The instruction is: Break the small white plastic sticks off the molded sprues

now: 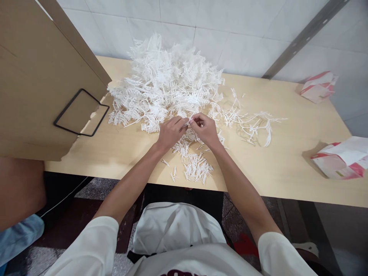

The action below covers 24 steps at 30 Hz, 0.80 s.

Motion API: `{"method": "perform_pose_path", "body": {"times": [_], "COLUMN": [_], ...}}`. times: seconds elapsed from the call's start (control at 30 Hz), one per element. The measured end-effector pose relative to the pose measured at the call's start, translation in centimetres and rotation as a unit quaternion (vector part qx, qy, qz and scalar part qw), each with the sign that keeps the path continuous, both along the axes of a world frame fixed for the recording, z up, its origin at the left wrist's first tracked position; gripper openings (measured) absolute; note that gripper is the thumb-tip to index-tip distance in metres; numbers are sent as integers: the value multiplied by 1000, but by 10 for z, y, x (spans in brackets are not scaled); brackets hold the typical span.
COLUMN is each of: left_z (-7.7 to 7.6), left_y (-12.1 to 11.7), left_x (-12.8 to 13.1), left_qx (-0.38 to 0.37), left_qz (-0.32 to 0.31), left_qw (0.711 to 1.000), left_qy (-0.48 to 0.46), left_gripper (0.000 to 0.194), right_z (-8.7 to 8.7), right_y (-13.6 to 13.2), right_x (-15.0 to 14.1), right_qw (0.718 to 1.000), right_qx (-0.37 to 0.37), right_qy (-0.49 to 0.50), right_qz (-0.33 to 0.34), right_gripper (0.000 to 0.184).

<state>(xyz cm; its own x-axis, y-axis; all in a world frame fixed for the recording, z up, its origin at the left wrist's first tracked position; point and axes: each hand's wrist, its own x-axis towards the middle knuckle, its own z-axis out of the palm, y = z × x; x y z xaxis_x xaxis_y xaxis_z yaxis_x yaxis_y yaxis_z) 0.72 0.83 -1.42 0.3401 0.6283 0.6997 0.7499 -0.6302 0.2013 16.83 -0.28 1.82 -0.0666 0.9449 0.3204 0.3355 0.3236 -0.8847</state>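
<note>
Both hands meet at the near edge of a big heap of white branched plastic pieces (pixel 169 76). My left hand (pixel 172 131) is closed on a small white branched piece, its fingers curled over most of it. Thumb and fingertips of my right hand (pixel 205 128) pinch the same piece from the other side. Only a bit of it shows between the fingers. Below the hands, a small pile of short white sticks (pixel 198 168) lies close to the table's front edge. To the right, loose white branched strands (pixel 255 124) are spread out.
A cardboard sheet (pixel 43 84) stands at the left, with a black wire frame (pixel 82 134) against it. Two red-and-white paper packets (pixel 319 87) sit on the right of the wooden table (pixel 293 153). A tiled wall (pixel 244 42) with a metal upright (pixel 304 38) closes the back.
</note>
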Motion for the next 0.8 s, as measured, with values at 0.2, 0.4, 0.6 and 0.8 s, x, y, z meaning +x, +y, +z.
{"method": "perform_pose_path", "body": {"times": [0.2, 0.4, 0.6, 0.8], "left_z": [2, 0, -2, 2], "left_y": [0, -1, 0, -1], "left_x": [1, 2, 3, 2], "left_qx": [-5, 4, -20, -20], "left_qz": [-1, -10, -9, -12], "left_qw": [1000, 999, 1000, 1000], "left_qy": [17, 35, -3, -10], "left_gripper": [16, 11, 18, 28], "right_z": [0, -3, -5, -8], "right_y": [1, -2, -2, -1], "right_x": [3, 2, 4, 4], "right_qw": [997, 975, 984, 995], "right_qx": [33, 122, 83, 62], "right_qy": [-63, -186, -158, -82], "right_qz": [10, -22, -22, -6], "right_gripper": [5, 16, 11, 10]}}
